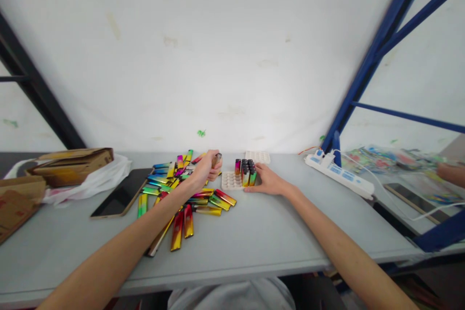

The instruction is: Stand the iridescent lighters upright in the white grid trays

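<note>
The left hand holds a lighter in closed fingers, above the far right part of the loose lighters on the bench. The right hand, fingers and thumb spread, is at the right end of the holed tray, beside upright lighters; whether it touches them, I cannot tell.

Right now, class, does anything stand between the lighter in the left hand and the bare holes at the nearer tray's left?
Nothing visible does. The left hand holds the lighter to the upper left of the nearer tray's bare holes; the upright lighters stand mostly to their right, beside the right hand.
</note>
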{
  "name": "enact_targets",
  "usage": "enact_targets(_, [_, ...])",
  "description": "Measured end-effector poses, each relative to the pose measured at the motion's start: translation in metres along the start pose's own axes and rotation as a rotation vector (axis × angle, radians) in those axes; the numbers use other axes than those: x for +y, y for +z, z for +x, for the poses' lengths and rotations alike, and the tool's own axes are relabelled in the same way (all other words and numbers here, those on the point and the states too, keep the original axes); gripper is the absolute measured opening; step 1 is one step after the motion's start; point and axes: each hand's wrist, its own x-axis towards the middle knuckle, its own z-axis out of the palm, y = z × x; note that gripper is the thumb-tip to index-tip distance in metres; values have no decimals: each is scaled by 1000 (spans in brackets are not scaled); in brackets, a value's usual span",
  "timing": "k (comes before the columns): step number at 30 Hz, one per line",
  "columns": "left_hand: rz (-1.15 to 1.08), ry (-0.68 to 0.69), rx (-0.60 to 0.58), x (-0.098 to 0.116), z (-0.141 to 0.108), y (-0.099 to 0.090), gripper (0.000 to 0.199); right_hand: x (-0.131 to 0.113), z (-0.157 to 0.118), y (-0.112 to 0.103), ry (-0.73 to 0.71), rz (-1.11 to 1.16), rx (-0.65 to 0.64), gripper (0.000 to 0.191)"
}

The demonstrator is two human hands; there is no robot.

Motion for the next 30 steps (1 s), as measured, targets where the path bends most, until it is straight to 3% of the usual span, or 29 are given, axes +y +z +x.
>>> enact_targets(8, [47,20,20,0,-1,4,35,0,0,-1,-13,2,-5,72])
enact_targets(14, [47,52,55,-9,2,8,42,1,0,0,-22,7,7,71])
enact_targets(19, [44,190,52,-20,6,8,29,-2,0,-1,-13,4,14,72])
enact_targets(25, [421,481,135,-20,4,9,40,-2,-1,-2,-22,34,15,74])
enact_targets(27, [512,522,154,-21,4,7,41,-2,-1,-1,-24,35,13,76])
enact_targets(30, [546,523,92,-25,6,4,41,-2,-1,-1,-6,28,6,79])
